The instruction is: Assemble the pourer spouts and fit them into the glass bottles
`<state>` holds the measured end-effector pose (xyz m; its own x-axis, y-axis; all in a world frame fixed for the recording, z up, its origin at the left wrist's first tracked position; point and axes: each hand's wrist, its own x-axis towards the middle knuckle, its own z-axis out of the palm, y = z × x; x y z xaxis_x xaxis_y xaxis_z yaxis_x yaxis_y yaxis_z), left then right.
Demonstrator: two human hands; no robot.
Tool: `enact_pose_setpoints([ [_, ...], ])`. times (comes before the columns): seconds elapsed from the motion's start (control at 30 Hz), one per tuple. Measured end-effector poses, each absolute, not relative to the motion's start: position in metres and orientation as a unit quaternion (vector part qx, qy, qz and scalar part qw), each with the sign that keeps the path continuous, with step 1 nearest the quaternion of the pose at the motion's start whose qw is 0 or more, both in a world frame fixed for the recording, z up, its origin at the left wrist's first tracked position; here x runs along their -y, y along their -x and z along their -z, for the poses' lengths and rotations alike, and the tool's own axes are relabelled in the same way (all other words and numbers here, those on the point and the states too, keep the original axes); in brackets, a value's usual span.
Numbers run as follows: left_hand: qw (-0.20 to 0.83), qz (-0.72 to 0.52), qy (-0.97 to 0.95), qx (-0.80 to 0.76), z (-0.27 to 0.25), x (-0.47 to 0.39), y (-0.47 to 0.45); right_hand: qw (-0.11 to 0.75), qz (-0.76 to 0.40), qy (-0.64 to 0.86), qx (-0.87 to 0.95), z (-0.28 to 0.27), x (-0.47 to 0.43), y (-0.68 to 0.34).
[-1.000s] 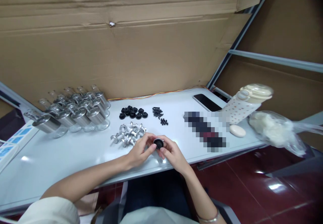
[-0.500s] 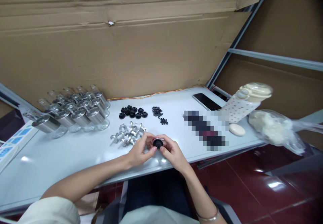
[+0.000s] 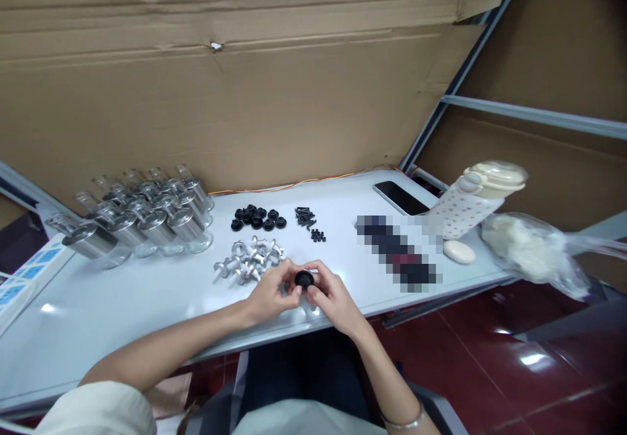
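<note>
Between both hands, just above the table's front edge, is a round black cap-like part (image 3: pixel 304 279) with its hollow side facing me. My left hand (image 3: pixel 277 292) grips its left side with thumb and fingers. Its right side is pinched by my right hand (image 3: pixel 332 296). The fingertips behind the part are partly hidden. Just beyond my left hand lies a heap of silvery winged metal pieces (image 3: pixel 247 260). Farther back sit several similar black round parts (image 3: pixel 257 217), a small pile of black screws or pins (image 3: pixel 304 215) and tiny black pieces (image 3: pixel 318 235).
Several glass-and-steel bottles (image 3: pixel 147 223) stand at the left, beside a power strip (image 3: pixel 29 275). Toward the right are a phone (image 3: pixel 401 198), a blurred-out dark item (image 3: pixel 396 252), a tumbler (image 3: pixel 473 200), a white oval object (image 3: pixel 459 252) and a plastic bag (image 3: pixel 531 255). Cardboard (image 3: pixel 294 108) walls the back.
The black part has shifted slightly left and tilted a little between my fingers. Both hands keep hold of it, with small finger movements.
</note>
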<state>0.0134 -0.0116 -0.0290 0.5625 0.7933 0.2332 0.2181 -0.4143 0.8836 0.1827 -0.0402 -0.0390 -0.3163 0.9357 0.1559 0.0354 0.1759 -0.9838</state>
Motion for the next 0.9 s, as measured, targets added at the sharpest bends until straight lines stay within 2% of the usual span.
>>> enact_pose_setpoints([
  [0.43, 0.378, -0.319, -0.795, -0.352, 0.028, 0.014, -0.012, 0.423, -0.518, 0.379, 0.64, 0.035, 0.041, -0.182],
  [0.9, 0.39, -0.281, -0.778, -0.404, 0.013, 0.018, -0.015, 0.399, -0.498, 0.398, 0.66, 0.03, 0.043, -0.181],
])
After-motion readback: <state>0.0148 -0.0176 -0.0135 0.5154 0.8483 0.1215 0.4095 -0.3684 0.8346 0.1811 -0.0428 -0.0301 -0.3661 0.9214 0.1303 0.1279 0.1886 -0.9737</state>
